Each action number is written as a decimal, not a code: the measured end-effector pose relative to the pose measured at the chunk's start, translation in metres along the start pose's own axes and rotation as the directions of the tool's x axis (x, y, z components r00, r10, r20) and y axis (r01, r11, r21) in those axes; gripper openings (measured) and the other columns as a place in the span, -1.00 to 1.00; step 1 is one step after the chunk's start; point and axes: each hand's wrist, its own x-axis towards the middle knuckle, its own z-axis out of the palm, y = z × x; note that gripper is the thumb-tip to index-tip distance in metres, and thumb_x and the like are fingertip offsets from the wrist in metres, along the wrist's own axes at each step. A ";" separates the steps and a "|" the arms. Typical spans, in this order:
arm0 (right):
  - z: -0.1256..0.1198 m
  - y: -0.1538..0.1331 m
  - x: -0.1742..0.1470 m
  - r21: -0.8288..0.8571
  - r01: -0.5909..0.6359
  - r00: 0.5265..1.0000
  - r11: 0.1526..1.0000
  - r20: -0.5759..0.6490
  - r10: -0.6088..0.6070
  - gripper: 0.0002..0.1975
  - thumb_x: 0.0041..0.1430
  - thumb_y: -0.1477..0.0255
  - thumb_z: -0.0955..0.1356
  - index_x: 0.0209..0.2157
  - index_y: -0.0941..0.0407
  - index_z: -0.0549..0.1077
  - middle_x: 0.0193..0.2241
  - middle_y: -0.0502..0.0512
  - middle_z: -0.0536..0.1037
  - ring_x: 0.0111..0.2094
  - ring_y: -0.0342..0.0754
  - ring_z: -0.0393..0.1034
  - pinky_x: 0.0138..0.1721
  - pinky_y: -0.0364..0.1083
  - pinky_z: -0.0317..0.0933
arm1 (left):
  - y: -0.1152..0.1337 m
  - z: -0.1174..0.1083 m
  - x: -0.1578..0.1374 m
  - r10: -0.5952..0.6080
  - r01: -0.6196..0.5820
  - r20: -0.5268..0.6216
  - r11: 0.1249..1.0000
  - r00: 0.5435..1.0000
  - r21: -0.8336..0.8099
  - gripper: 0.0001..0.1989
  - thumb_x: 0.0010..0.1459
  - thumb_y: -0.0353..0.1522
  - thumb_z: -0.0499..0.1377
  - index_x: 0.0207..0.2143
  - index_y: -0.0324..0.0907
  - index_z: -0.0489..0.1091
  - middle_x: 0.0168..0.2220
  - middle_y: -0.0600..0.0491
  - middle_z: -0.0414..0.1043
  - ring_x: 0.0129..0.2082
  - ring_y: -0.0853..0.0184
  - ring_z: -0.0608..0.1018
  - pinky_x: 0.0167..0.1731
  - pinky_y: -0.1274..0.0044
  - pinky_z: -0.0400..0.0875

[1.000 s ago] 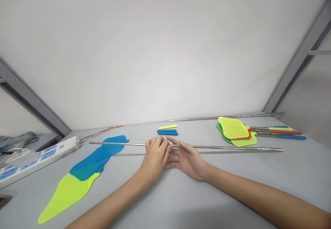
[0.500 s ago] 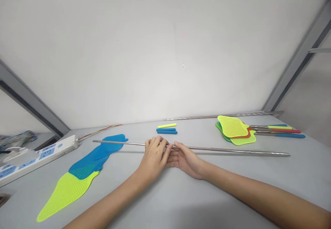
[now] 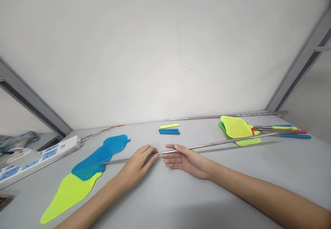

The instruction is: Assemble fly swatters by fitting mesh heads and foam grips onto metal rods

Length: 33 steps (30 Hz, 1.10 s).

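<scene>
My left hand is closed around a long, thin telescopic metal rod, near the rod's left part. The rod's thin left end lies over the blue fly swatter heads. My right hand holds the rod loosely, with the thumb over it and the fingers stretched out to the left. Slanting upward, the thicker right end passes in front of several assembled fly swatters. A shadow beneath shows that this end is raised off the table. A yellow-green swatter head lies partly under the blue ones.
Several short blue and yellow grip sleeves lie beyond my hands. More metal rods rest along the wall. A white power strip stands at the left on the grey table. Grey metal posts frame the sides.
The rod has tilted, its right end up and its left end nearer me. My left hand has slid left, away from my right hand, whose fingers have spread.
</scene>
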 end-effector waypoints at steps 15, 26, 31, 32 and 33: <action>-0.002 -0.002 0.001 0.121 -0.031 0.998 0.992 -0.042 0.037 -0.72 0.02 0.38 0.24 -0.20 0.20 0.30 -0.17 0.25 0.38 -0.15 -0.01 0.29 -0.07 0.00 0.01 | -0.043 -0.023 -0.019 -0.183 0.195 -0.075 0.957 0.980 0.214 -0.72 0.07 -0.15 -0.09 -0.47 -0.13 0.25 -0.50 0.10 0.31 -0.45 0.33 0.36 -0.44 0.54 0.19; 0.012 0.004 -0.003 -0.251 0.079 0.996 0.965 0.068 -0.064 -0.77 0.06 0.36 0.20 -0.40 0.24 0.35 -0.32 0.28 0.43 -0.32 -0.02 0.34 -0.20 0.02 0.08 | -0.045 -0.018 -0.032 -0.229 0.248 -0.097 0.901 0.969 0.355 -0.57 -0.04 -0.04 -0.05 -0.71 -0.18 0.06 -0.69 0.14 0.19 -0.65 0.42 0.24 -0.62 0.59 -0.01; 0.016 0.007 -0.007 -0.337 0.094 0.993 0.937 0.097 -0.065 -0.75 0.09 0.36 0.17 -0.40 0.24 0.35 -0.37 0.28 0.44 -0.34 -0.01 0.34 -0.23 0.01 0.08 | -0.046 -0.016 -0.037 -0.217 0.252 -0.134 0.890 0.967 0.381 -0.54 -0.06 -0.02 -0.04 -0.73 -0.19 0.02 -0.72 0.16 0.15 -0.67 0.44 0.23 -0.62 0.59 -0.03; 0.016 0.006 -0.007 -0.339 0.095 0.993 0.936 0.101 -0.064 -0.75 0.09 0.37 0.16 -0.41 0.24 0.35 -0.37 0.28 0.44 -0.34 -0.01 0.34 -0.23 0.01 0.08 | -0.045 -0.016 -0.037 -0.212 0.252 -0.144 0.888 0.967 0.385 -0.54 -0.06 -0.02 -0.04 -0.73 -0.19 0.01 -0.72 0.16 0.15 -0.67 0.44 0.23 -0.61 0.59 -0.03; 0.016 0.006 -0.007 -0.340 0.097 0.992 0.935 0.105 -0.065 -0.76 0.10 0.38 0.16 -0.41 0.24 0.35 -0.38 0.28 0.44 -0.34 0.00 0.34 -0.24 0.01 0.07 | -0.044 -0.016 -0.038 -0.207 0.252 -0.154 0.887 0.966 0.388 -0.54 -0.05 -0.02 -0.04 -0.74 -0.19 0.01 -0.73 0.16 0.14 -0.67 0.44 0.22 -0.61 0.59 -0.03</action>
